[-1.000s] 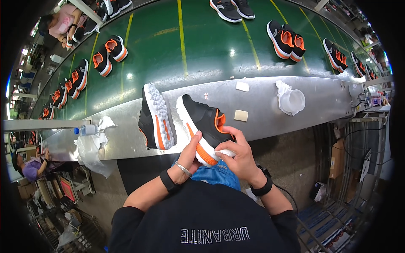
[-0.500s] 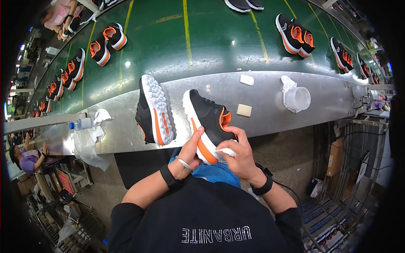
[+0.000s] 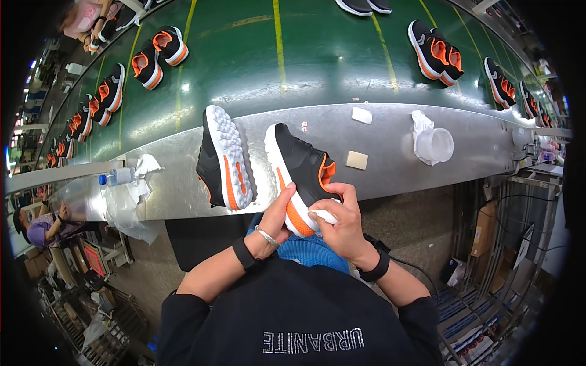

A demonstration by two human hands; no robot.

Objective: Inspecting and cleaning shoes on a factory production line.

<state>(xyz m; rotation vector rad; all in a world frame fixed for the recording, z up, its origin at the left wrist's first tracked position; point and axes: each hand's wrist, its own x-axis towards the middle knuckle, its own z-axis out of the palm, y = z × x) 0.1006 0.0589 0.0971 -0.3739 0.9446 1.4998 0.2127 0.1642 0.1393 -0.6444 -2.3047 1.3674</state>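
A black sneaker (image 3: 300,174) with orange lining and a white-and-orange sole is tilted between my hands, toe away from me over the metal bench. My left hand (image 3: 278,218) grips its heel end from the left, thumb on the sole's side wall. In my right hand (image 3: 343,222) a small white cloth (image 3: 325,216) is pinched against the heel, just above the orange sole part. Fingers of that hand also reach the shoe's collar. To the left, a matching sneaker (image 3: 227,160) lies on its side, its bumpy white sole facing right.
The metal bench (image 3: 390,146) holds a cream block (image 3: 356,160), a white block (image 3: 361,115), a translucent tub (image 3: 434,145) beside white cloth, and a bottle (image 3: 119,177) near plastic bags. Beyond runs a green conveyor belt (image 3: 238,55) with several sneaker pairs. Other people are at the left.
My right hand has shifted the white cloth slightly left and up along the heel. The shoes on the belt have moved a little to the right. My left hand keeps its grip.
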